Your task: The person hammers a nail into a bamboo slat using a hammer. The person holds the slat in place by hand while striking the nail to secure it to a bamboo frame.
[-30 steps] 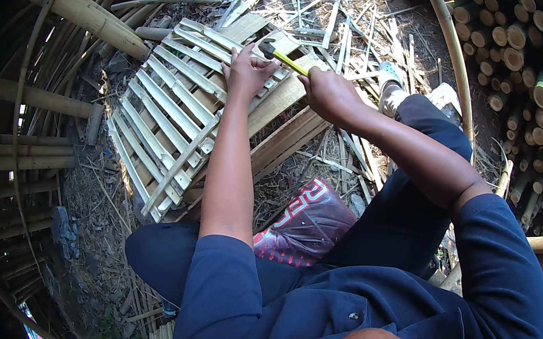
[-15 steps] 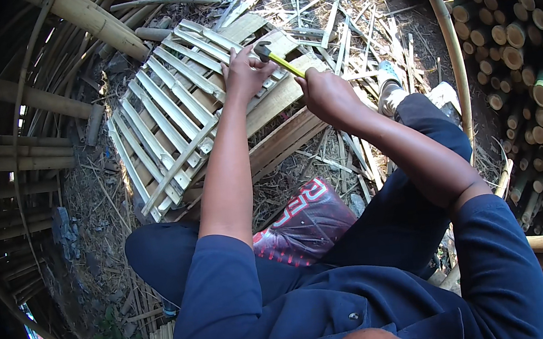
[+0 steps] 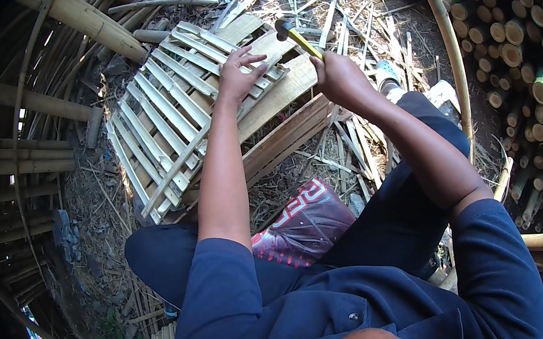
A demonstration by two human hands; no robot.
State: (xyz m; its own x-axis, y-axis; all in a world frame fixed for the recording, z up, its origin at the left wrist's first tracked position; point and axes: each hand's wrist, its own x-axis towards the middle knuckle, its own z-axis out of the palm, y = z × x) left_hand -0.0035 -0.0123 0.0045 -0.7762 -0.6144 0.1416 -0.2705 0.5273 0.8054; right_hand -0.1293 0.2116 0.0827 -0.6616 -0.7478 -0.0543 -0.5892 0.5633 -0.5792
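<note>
My right hand (image 3: 343,78) is wrapped round the yellow handle of a hammer (image 3: 303,41). The hammer's dark head is raised, pointing up and to the left, apart from the wood. My left hand (image 3: 237,77) rests at the right part of a slatted bamboo panel (image 3: 166,108), its fingers stretched out and apart, with nothing visible in them. Pale split-bamboo slats lie side by side across the panel, and a thin strip (image 3: 180,170) crosses their near ends. Beneath the panel is a wooden board support (image 3: 290,130).
Cut bamboo poles (image 3: 514,51) are stacked at the right, behind an upright pole (image 3: 439,20). Loose bamboo strips (image 3: 343,32) litter the ground beyond the panel. A dark red printed cloth (image 3: 312,225) lies between my legs. Thick bamboo poles (image 3: 91,25) stand at the far left.
The hammer has moved right and up, away from my left hand. My left hand has shifted slightly left, and its fingers have spread.
</note>
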